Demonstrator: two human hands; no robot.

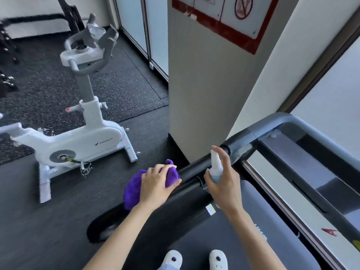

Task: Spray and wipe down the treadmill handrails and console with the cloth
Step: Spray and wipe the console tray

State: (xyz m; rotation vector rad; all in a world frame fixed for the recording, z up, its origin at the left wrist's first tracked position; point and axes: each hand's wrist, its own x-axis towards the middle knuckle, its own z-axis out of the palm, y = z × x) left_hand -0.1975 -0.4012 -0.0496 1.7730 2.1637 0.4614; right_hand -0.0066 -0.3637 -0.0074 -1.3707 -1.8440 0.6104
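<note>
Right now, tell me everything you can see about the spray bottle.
The spray bottle is small and slim, with a white pump top and a translucent body that looks pale blue. It stands roughly upright, gripped around its body by the right hand, index finger raised over the nozzle. It hovers just above the black padded handrail, apart from the purple cloth.

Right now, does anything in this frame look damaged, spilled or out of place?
Only the red-bordered wall sign: its lower-left edge looks chipped or peeling. No spill shows around the handrail, purple cloth or spray bottle.
</note>
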